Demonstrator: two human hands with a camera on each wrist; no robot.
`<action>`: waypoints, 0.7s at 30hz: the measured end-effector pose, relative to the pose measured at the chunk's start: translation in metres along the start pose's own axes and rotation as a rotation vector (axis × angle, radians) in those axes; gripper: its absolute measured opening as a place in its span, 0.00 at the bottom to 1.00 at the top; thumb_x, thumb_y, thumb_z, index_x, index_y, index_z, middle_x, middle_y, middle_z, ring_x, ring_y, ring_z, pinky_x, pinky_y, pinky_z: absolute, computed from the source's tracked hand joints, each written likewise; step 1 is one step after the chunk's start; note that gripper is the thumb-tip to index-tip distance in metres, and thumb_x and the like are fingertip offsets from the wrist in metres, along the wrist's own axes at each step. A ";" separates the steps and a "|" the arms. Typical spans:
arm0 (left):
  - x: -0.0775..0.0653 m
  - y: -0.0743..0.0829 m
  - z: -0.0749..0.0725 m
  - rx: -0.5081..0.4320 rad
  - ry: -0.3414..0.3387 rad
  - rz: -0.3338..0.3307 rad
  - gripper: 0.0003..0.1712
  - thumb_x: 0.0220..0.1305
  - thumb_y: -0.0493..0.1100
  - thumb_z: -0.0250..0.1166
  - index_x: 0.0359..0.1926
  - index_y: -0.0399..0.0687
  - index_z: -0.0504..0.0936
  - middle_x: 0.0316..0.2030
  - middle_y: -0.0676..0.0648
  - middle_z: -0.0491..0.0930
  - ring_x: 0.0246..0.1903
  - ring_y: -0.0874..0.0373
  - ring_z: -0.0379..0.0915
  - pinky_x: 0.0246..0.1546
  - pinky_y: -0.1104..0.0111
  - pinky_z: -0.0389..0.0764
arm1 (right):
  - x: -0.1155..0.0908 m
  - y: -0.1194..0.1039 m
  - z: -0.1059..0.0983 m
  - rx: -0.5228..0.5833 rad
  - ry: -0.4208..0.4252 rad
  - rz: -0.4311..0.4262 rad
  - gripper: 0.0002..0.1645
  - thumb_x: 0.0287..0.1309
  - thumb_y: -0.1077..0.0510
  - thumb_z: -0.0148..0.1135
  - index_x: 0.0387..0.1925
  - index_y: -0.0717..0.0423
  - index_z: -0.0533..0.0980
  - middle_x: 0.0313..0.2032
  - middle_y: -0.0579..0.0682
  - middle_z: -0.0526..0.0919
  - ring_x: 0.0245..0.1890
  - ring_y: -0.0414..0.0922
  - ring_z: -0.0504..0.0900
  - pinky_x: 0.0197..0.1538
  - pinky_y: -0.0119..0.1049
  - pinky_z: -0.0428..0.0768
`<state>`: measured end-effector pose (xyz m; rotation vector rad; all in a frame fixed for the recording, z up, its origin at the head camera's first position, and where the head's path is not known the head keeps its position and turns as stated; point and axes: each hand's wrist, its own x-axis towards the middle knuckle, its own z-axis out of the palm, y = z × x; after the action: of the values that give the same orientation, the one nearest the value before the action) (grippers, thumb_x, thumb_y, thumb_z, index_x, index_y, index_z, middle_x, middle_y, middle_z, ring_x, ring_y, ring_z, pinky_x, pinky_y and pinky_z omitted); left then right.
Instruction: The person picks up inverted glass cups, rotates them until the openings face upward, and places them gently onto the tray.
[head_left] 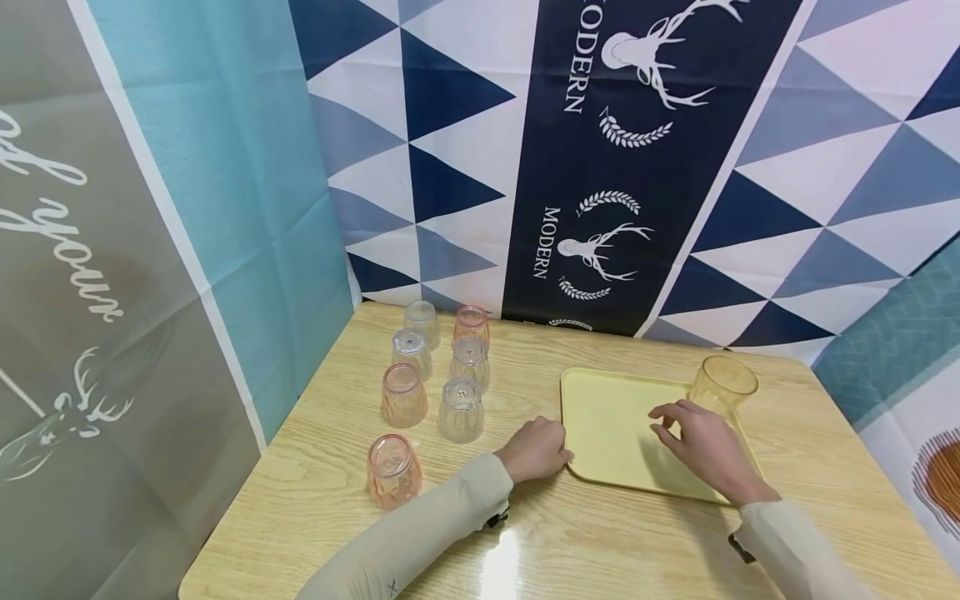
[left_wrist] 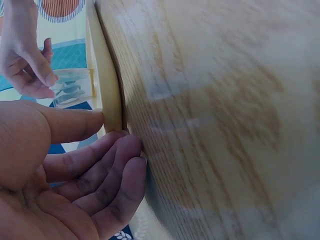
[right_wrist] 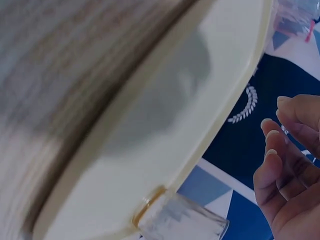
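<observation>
A pale yellow tray lies on the wooden table, right of the middle. At its near left corner my left hand grips the edge; in the left wrist view the thumb presses the tray's rim, with the other fingers curled beneath and beside it. My right hand hovers over the tray's right part, its fingers loosely bent and nothing between them. Behind that hand, a yellow-tinted glass stands at the tray's far right corner, its lower part partly hidden in the head view.
Left of the tray stand several faceted glasses in two rough rows, among them a clear glass and a pink glass. Another pink glass is closest to my left forearm. Patterned cloth hangs behind the table.
</observation>
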<state>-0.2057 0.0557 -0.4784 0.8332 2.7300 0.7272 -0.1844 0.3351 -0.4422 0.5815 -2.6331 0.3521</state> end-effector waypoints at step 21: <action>-0.001 0.000 0.000 0.052 0.004 0.021 0.21 0.73 0.44 0.65 0.20 0.49 0.75 0.17 0.55 0.70 0.14 0.66 0.63 0.16 0.76 0.68 | -0.011 -0.061 0.034 0.148 -0.090 -0.088 0.10 0.52 0.59 0.80 0.35 0.48 0.86 0.28 0.31 0.78 0.23 0.29 0.71 0.26 0.29 0.72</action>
<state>-0.2051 0.0552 -0.4787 0.8742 2.7583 0.6653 -0.1603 0.2741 -0.4679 0.7758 -2.6714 0.5076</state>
